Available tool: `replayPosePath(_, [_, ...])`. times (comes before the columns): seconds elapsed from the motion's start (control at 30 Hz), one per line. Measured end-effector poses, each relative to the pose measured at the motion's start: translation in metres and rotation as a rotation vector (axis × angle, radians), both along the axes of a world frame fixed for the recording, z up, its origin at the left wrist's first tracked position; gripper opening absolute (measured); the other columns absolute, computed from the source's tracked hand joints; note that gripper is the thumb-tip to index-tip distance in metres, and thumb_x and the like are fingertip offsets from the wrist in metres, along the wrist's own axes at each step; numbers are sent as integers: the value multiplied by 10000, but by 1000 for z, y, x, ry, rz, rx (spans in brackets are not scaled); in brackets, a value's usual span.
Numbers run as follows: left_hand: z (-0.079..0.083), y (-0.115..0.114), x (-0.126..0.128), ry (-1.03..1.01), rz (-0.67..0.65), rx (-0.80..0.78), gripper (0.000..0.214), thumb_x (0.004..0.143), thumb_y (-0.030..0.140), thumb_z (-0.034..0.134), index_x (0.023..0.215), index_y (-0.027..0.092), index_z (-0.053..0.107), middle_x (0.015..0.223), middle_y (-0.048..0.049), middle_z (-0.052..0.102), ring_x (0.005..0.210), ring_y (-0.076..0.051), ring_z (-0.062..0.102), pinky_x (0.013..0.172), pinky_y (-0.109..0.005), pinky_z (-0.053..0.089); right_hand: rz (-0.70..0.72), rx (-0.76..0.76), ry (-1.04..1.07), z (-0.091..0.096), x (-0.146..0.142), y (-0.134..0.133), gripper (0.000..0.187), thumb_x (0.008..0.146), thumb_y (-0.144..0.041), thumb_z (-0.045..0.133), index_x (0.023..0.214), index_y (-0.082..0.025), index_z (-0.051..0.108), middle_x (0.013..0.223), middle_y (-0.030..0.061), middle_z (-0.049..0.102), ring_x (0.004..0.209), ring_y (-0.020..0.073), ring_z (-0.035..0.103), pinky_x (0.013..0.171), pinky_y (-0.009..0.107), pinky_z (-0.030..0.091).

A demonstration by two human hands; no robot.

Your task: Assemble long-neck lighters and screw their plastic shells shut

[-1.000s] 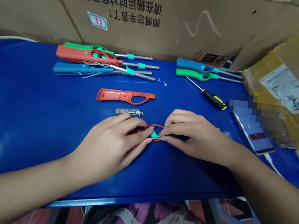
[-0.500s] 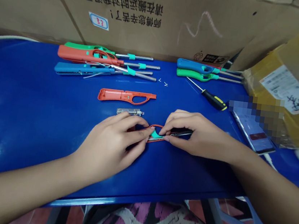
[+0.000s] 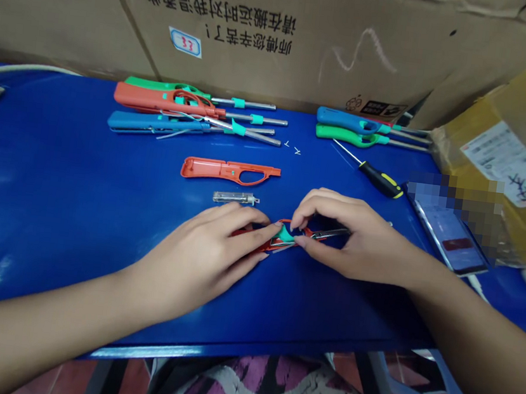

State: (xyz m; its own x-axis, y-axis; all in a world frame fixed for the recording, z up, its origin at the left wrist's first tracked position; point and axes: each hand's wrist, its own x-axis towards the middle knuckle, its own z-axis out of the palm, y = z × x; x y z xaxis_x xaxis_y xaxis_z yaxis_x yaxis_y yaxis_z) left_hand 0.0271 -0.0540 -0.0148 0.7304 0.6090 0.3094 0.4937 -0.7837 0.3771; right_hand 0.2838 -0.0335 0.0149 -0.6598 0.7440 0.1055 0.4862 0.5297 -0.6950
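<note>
An open orange-red casing half of a stick lighter point(image 3: 275, 247) lies on the table between my hands, with a turquoise trigger point(image 3: 286, 234) and a thin metal strip or wire in it. My left hand point(image 3: 209, 245) holds the casing's rear, covering most of it, its index fingertip at the trigger. The thumb and index finger of my right hand point(image 3: 354, 237) are bent around the casing's front by the trigger; whatever is between their tips is too small to make out. A metal tube point(image 3: 332, 234) runs from the casing under my right hand. Just beyond lies a clear fuel tank point(image 3: 233, 198).
The other orange casing half point(image 3: 204, 168) lies behind the tank. Several stick lighters point(image 3: 169, 101) are at back left, two more point(image 3: 348, 127) at back right. A screwdriver point(image 3: 380, 178), a phone point(image 3: 450, 236) and a taped parcel point(image 3: 510, 170) are on the right. Cardboard point(image 3: 259, 69) stands behind.
The view has shifted slightly, so the table items appear a little further right. My right index finger has lifted slightly away from the thumb, and my left fingers lie flatter over the casing.
</note>
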Motion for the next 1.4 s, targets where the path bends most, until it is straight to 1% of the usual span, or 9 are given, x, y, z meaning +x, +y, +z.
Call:
replayPosePath(0.17, [6, 1, -2, 45, -38, 87, 370, 980, 186, 592, 1345, 223, 637, 1215, -103, 661, 1070, -259, 618, 902, -435, 539, -32, -52, -126, 6, 15, 7, 134, 863, -118, 610, 942, -217, 654, 961, 19, 682, 916, 171, 616, 818, 313, 477])
replayPosePath(0.43, [9, -3, -2, 82, -97, 127, 348, 991, 194, 577, 1325, 238, 661, 1232, -85, 680, 1040, -257, 610, 860, -418, 530, -11, -92, -135, 3, 18, 7, 170, 836, -91, 617, 931, -216, 680, 988, 17, 701, 966, 172, 634, 872, 324, 477])
replayPosePath(0.57, [8, -2, -1, 114, -86, 134, 340, 995, 204, 567, 1318, 237, 666, 1236, -91, 683, 1061, -270, 613, 871, -431, 534, -56, -116, -128, 1, 15, 7, 136, 833, -107, 621, 885, -213, 688, 962, 23, 708, 940, 173, 644, 861, 325, 491])
replayPosePath(0.73, [6, 0, -1, 62, -73, 166, 322, 977, 189, 599, 1291, 198, 671, 1213, -81, 707, 1022, -252, 644, 858, -419, 551, -113, -131, -110, 0, 11, 7, 153, 791, -96, 627, 865, -209, 698, 938, 16, 717, 913, 167, 649, 848, 311, 498])
replayPosePath(0.93, [10, 0, 0, 21, 30, 181, 238, 939, 229, 662, 1172, 208, 708, 1148, -45, 737, 997, -242, 685, 844, -408, 561, -192, -171, -77, -1, 8, 5, 156, 761, -87, 639, 851, -200, 699, 891, 6, 705, 833, 152, 630, 783, 290, 497])
replayPosePath(1.03, [18, 4, -5, 57, 60, 142, 213, 935, 252, 653, 1140, 211, 697, 1146, -42, 731, 1024, -249, 683, 850, -410, 566, -140, -105, -55, -1, 7, 4, 172, 778, -79, 644, 884, -205, 695, 926, 17, 692, 892, 169, 626, 829, 312, 489])
replayPosePath(1.17, [26, 14, -13, 125, 71, 84, 246, 923, 274, 645, 1160, 207, 652, 1157, -52, 715, 1057, -260, 670, 884, -426, 563, -49, 51, -5, -2, 4, 2, 185, 852, -131, 661, 1010, -216, 701, 1066, 54, 654, 1043, 199, 593, 928, 354, 460])
replayPosePath(1.3, [22, 18, -15, 129, 36, 7, 215, 949, 230, 616, 1163, 215, 635, 1108, -39, 717, 1004, -230, 669, 861, -392, 558, 17, 168, -63, -6, 2, -1, 134, 929, -202, 644, 1032, -235, 723, 1099, 63, 625, 1050, 207, 564, 921, 391, 417])
replayPosePath(1.4, [15, 15, -12, 88, 21, -68, 198, 973, 228, 610, 1170, 210, 629, 1133, -41, 708, 1048, -218, 651, 893, -372, 543, 52, 228, -86, -10, 1, -2, 112, 944, -213, 639, 999, -242, 732, 1078, 54, 621, 1035, 204, 558, 920, 399, 396])
